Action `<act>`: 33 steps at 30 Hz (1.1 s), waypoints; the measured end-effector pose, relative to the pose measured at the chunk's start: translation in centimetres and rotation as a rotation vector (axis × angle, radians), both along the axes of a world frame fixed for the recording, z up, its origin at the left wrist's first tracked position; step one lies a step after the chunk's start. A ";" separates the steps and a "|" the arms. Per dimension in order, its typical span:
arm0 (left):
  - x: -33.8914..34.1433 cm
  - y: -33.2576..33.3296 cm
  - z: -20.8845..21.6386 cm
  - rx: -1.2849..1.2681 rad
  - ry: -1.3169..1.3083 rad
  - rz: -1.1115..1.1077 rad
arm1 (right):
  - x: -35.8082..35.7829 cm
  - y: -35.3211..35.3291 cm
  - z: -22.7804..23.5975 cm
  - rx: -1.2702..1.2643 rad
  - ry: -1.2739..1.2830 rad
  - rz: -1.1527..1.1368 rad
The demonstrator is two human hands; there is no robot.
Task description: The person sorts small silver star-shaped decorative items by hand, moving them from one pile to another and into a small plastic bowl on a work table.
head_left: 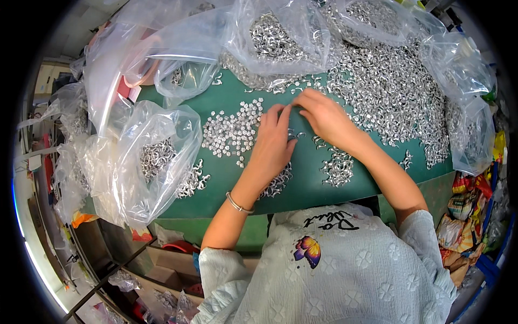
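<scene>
Over the middle of the green table, my left hand (274, 139) and my right hand (325, 120) meet at the fingertips. The fingers of both are bent and drawn together; whatever they pinch is too small to make out. Left of my left hand lies a spread of small flower-shaped silver pieces (232, 130). Partly hidden under my left wrist is a heap of small shiny metal pieces (278, 182). Beside my right forearm rests a small pile of curved silver metal pieces (338, 168). A few loose pieces (300, 134) lie between the hands.
A broad heap of curved silver pieces (394, 86) covers the table's right side. Clear plastic bags holding more pieces stand at the back (275, 38) and left (156, 162). Colourful packages (461, 216) sit at the right, below the green tabletop (307, 189).
</scene>
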State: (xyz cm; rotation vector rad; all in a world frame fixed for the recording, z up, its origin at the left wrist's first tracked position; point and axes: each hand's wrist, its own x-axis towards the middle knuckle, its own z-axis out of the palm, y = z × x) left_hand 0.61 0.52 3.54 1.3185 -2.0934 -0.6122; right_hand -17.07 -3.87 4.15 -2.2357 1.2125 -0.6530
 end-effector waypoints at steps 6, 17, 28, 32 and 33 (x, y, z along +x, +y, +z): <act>0.3 0.0 0.2 0.176 0.010 -0.135 | -1.9 -0.2 -0.5 -0.126 0.063 -0.011; 1.0 1.1 -0.4 0.115 0.048 -0.082 | -2.2 0.5 -0.4 -0.020 0.079 0.091; 0.9 1.5 -0.8 0.060 -0.005 -0.062 | -2.1 1.1 0.1 0.087 0.105 0.137; 0.9 1.8 -0.5 0.048 0.041 -0.065 | -1.4 1.3 -0.6 0.052 0.072 0.151; 1.0 1.8 -0.5 0.048 0.033 -0.071 | -1.2 1.2 -0.1 0.065 0.083 0.163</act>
